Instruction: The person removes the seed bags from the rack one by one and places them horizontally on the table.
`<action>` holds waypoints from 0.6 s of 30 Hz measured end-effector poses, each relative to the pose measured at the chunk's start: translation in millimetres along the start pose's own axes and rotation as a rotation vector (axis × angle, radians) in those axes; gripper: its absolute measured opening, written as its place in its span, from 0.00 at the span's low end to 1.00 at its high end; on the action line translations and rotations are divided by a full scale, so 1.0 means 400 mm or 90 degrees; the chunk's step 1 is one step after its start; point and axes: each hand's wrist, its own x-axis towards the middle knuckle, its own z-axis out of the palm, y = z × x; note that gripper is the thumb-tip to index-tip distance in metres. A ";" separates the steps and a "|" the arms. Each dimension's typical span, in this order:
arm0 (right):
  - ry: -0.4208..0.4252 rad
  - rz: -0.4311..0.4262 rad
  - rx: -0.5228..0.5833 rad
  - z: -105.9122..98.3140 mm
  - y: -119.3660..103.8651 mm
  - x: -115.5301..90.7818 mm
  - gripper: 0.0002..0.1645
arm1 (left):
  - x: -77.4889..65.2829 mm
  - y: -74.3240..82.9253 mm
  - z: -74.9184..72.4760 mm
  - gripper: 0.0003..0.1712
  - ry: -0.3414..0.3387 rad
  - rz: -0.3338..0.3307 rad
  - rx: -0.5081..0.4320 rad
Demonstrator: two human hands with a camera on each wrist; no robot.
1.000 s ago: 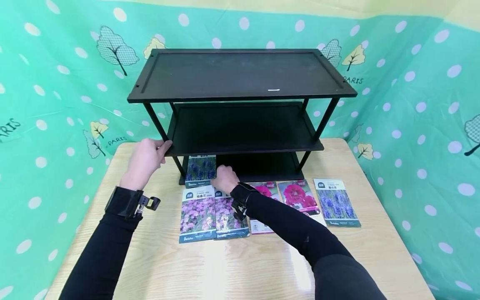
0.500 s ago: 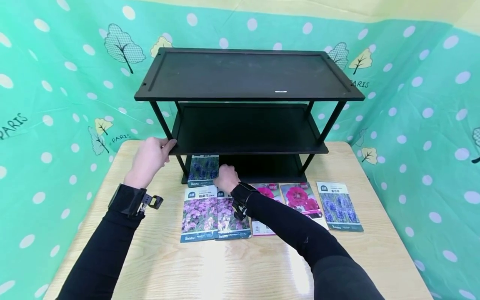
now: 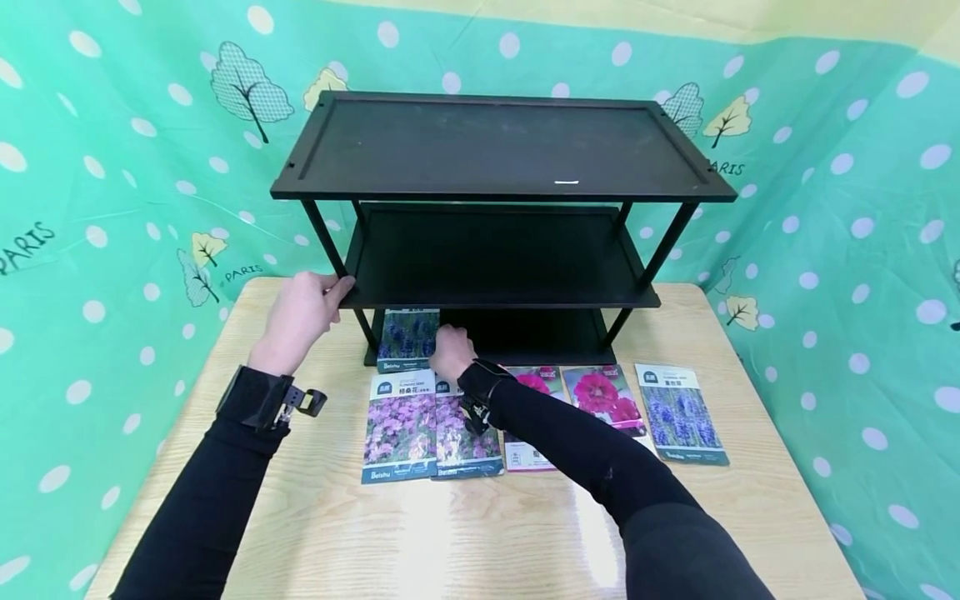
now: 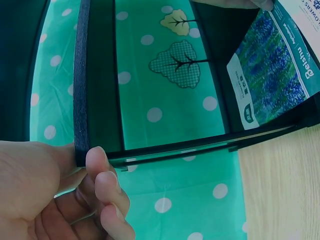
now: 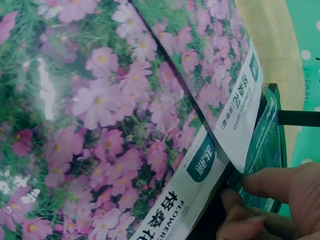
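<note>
A three-tier black shelf rack (image 3: 502,150) stands at the back of the table. My left hand (image 3: 296,323) grips the left front corner of its middle tier (image 3: 495,258), thumb on top and fingers curled beneath. On the left end of the bottom tier (image 3: 525,333) lies a seed packet with blue-purple lavender-like flowers (image 3: 405,340). My right hand (image 3: 452,354) pinches this packet's near right edge; in the right wrist view the thumb (image 5: 267,181) lies on it with the fingers curled below. The packet's far part is hidden under the middle tier.
Two pink cosmos seed packets (image 3: 397,429) lie before the rack, side by side. Two packets with magenta flowers (image 3: 600,396) sit right of them, partly behind my right arm. Another lavender-like packet (image 3: 681,414) lies at the right. Dotted green cloth (image 3: 825,250) surrounds the table.
The view has shifted slightly, so everything appears a little further right. Both hands keep their places at the rack and at the packet; the packet shows no clear movement.
</note>
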 end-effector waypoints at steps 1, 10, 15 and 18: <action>-0.001 0.003 -0.002 0.000 -0.001 0.003 0.16 | 0.001 -0.001 -0.001 0.30 -0.001 0.000 -0.002; 0.017 0.014 -0.016 -0.022 -0.001 0.012 0.08 | 0.007 0.001 -0.006 0.29 0.000 -0.003 -0.003; -0.001 0.024 0.019 -0.036 0.014 0.005 0.10 | 0.005 0.001 -0.005 0.30 -0.006 -0.012 0.000; -0.009 0.038 0.044 -0.042 0.026 0.002 0.13 | 0.000 0.002 -0.005 0.29 -0.007 -0.007 -0.001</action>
